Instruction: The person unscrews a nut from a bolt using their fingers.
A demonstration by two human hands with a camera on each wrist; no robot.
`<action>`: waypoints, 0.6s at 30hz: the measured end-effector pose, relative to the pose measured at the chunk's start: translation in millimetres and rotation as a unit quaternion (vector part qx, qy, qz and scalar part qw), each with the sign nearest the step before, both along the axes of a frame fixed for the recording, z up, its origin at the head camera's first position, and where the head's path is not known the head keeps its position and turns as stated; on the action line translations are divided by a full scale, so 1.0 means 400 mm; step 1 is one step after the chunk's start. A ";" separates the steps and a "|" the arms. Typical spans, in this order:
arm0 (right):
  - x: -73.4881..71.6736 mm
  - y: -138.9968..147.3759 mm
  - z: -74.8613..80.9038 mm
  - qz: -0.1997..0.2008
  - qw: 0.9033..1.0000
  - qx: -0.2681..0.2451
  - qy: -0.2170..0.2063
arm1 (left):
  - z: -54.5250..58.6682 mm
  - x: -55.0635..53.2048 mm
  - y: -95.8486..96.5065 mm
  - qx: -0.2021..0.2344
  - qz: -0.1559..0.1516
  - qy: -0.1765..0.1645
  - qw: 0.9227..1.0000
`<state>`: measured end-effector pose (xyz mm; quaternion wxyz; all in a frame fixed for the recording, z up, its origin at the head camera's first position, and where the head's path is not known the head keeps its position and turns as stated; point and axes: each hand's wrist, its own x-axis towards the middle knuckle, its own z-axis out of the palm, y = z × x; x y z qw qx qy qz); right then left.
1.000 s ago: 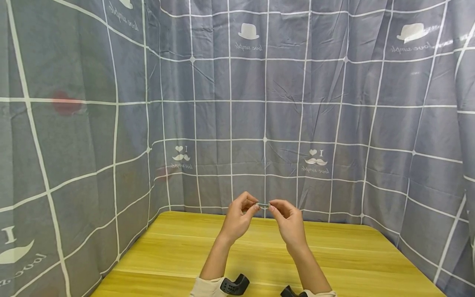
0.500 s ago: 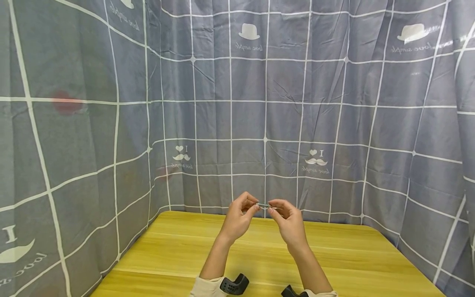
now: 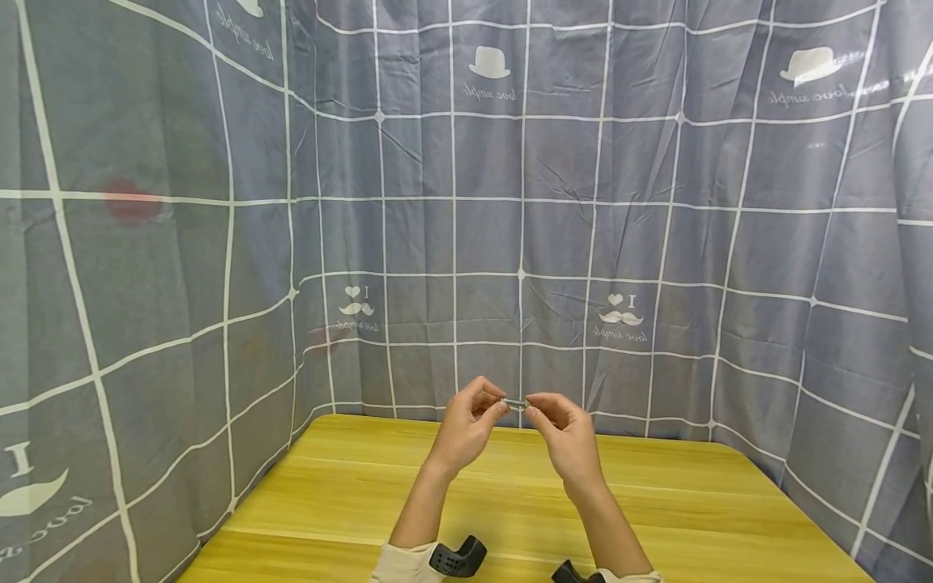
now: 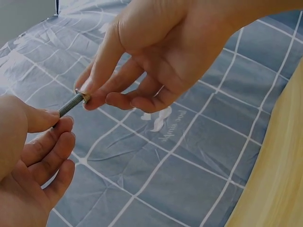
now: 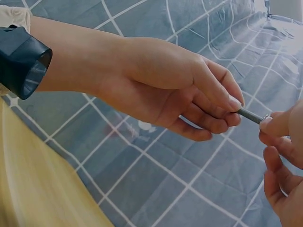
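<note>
A threaded metal bolt [image 3: 515,402] is held roughly level between my two hands, above the far part of the table. My left hand [image 3: 462,429] pinches one end with thumb and forefinger. At the other end, the thumb and forefinger of my right hand [image 3: 572,441] pinch a small shiny ring-like piece that looks like a nut [image 4: 85,97]. Between the fingertips the bare thread [image 4: 71,104] shows in the left wrist view, and also as a grey shaft [image 5: 250,115] in the right wrist view. The fingertips cover both ends of the bolt.
The yellow wood-grain table [image 3: 350,486] spreads beneath both forearms. Grey curtains [image 3: 481,243] with white grid lines hang behind it and along both sides. A black wrist device [image 3: 459,557] sits at the left cuff, another [image 3: 576,573] at the right.
Both hands stay almost in place. My right fingertips shift slightly at the bolt's end, and the bolt and left hand move a little to the left.
</note>
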<state>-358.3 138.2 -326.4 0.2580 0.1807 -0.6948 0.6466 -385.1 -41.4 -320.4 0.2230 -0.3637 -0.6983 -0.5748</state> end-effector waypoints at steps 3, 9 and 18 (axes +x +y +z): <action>0.002 -0.001 0.001 0.003 1.000 0.002 -0.004 | 0.000 -0.001 -0.002 0.003 0.001 -0.004 1.000; 0.002 0.000 0.000 -0.013 1.000 0.000 -0.022 | -0.002 -0.004 -0.002 0.009 -0.006 -0.008 1.000; 0.002 -0.006 0.000 0.005 1.000 0.000 -0.004 | -0.001 -0.003 -0.003 0.003 0.000 -0.006 1.000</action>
